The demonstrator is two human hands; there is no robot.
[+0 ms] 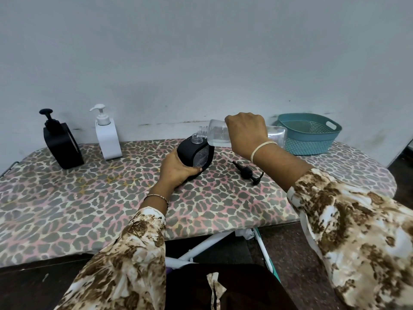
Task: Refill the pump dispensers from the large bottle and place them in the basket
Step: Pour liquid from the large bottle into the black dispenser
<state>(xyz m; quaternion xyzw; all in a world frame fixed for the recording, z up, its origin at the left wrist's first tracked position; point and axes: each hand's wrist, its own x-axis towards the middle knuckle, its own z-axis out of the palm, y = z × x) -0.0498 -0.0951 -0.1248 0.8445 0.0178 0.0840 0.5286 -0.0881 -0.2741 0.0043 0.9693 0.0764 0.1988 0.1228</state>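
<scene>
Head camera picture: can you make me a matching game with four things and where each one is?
Things:
1. large clear bottle
2. open black dispenser
3. loose black pump
4. teal basket

Places:
a. held by the left hand
b. at the far right end, by the wall
c. tipped in the right hand
d. lying on its side, not held

Pairs: 1-c, 2-a, 3-d, 4-b

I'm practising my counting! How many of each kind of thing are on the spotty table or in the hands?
Pump dispensers: 3
Clear bottle: 1
Loose pump: 1
Basket: 1
Total: 6
</scene>
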